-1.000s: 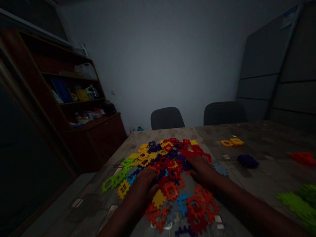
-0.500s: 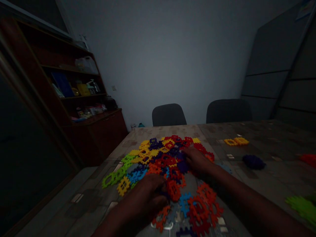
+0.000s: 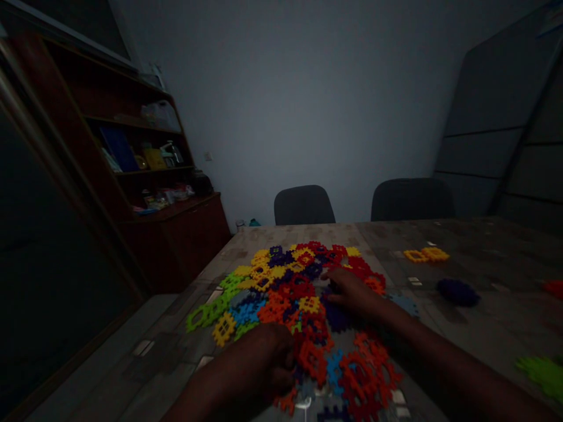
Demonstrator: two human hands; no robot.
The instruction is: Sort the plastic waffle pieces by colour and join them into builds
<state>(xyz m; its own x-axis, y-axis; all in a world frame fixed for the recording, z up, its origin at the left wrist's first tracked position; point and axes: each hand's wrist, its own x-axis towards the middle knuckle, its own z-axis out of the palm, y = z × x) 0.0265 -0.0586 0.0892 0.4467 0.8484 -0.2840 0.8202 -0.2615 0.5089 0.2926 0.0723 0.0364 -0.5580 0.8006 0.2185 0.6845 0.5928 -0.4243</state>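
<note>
A heap of coloured plastic interlocking pieces, notched squares with some window-like cutouts, covers the table before me; a yellow piece [image 3: 309,304] lies near its middle. My left hand [image 3: 273,356] is curled closed at the near left of the heap, beside an orange piece [image 3: 313,359]. What its fingers hold, if anything, is hidden. Above a purple piece [image 3: 336,316] on the right side, my right hand [image 3: 349,290] has its thumb and forefinger apart, with nothing visible between them. Close to my wrists lie a red-orange cluster [image 3: 358,378] and a blue piece [image 3: 335,370].
Further right on the table [image 3: 382,240] are joined yellow pieces [image 3: 426,255], a purple stack [image 3: 457,292] and green pieces [image 3: 543,375]. Two dark chairs [image 3: 304,205] stand behind the far edge. A wooden cabinet [image 3: 176,246] is at the left.
My right hand's thumb and forefinger have parted, and the purple piece lies lower, nearer me. My left hand has shifted slightly down. The view has turned a little left.
</note>
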